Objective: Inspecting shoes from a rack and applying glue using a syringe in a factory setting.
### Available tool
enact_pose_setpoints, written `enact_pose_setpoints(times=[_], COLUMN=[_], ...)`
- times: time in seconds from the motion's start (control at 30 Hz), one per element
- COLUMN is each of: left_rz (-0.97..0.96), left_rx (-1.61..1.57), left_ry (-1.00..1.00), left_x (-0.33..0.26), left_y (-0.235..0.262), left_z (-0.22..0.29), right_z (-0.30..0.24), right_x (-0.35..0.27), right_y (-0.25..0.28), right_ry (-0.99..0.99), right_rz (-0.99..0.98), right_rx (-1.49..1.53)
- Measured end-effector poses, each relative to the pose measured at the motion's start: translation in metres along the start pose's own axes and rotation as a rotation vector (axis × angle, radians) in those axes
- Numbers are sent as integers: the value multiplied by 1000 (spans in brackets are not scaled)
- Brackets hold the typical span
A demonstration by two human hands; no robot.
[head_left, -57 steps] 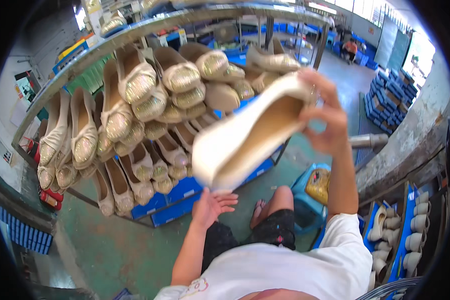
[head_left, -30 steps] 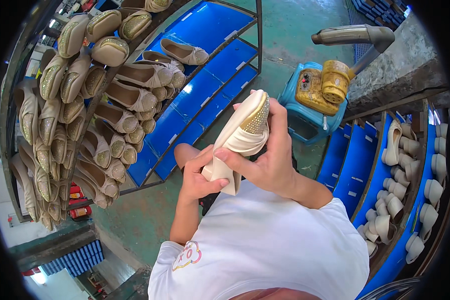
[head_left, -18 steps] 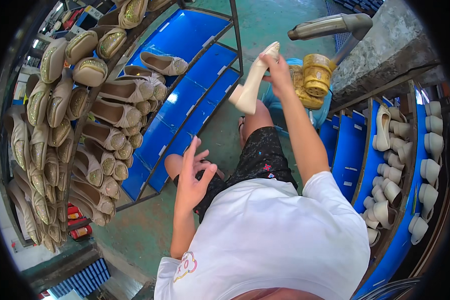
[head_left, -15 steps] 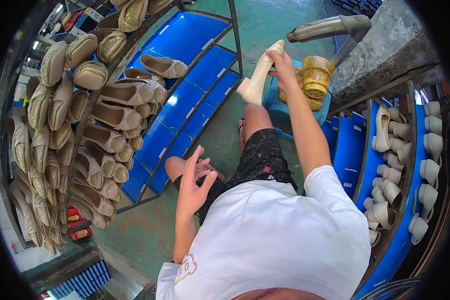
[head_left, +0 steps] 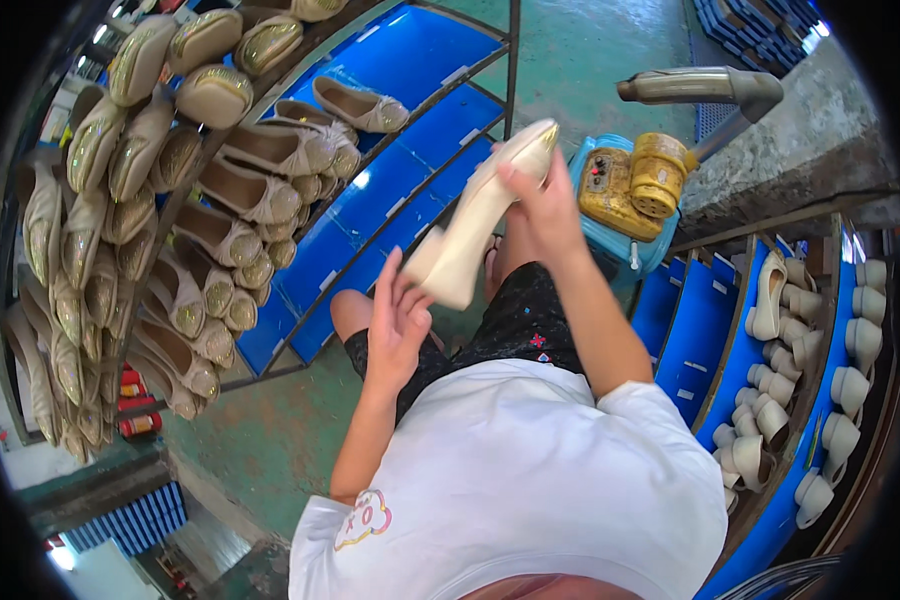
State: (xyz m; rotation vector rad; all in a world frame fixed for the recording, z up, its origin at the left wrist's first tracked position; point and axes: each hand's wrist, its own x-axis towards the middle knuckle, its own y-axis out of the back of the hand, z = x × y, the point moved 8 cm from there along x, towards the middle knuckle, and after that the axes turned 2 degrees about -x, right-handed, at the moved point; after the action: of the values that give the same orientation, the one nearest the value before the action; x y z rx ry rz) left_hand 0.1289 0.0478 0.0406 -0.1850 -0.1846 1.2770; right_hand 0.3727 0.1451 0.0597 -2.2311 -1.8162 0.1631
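Observation:
My right hand point(head_left: 543, 205) grips a cream high-heeled shoe point(head_left: 475, 222) near its pointed gold toe, holding it out in front of me over my knees. The shoe's heel end points down toward my left hand point(head_left: 398, 325), whose spread fingers touch or nearly touch the heel. I am seated, in black shorts and a white shirt. A yellow machine point(head_left: 634, 183) stands on a light blue stool just beyond my right hand.
A tiered metal rack with blue shelves point(head_left: 390, 215) stands at my left, crowded with several beige and gold shoes point(head_left: 170, 210). At the right, blue trays point(head_left: 705, 335) hold cream shoes and shoe forms point(head_left: 805, 340). A metal pipe point(head_left: 700, 88) juts over a concrete ledge. Green floor lies below.
My right hand has brought the shoe back from the far reach near the machine toward me. My left hand rose from my thigh to meet the shoe's heel.

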Motion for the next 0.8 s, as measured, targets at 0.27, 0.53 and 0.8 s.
enact_pose_setpoints(times=[0.27, 0.53, 0.8], left_rz=[342, 317, 316], left_rx=[-62, -233, -289], left_ry=[78, 150, 211], left_x=[-16, -41, -53], left_y=[40, 40, 43], left_z=[30, 23, 14], right_z=[-100, -134, -145], right_x=[-63, -90, -100], right_y=[-38, -56, -66], right_ry=[518, 579, 832], right_rz=[-266, -321, -252], right_rx=[109, 69, -175])
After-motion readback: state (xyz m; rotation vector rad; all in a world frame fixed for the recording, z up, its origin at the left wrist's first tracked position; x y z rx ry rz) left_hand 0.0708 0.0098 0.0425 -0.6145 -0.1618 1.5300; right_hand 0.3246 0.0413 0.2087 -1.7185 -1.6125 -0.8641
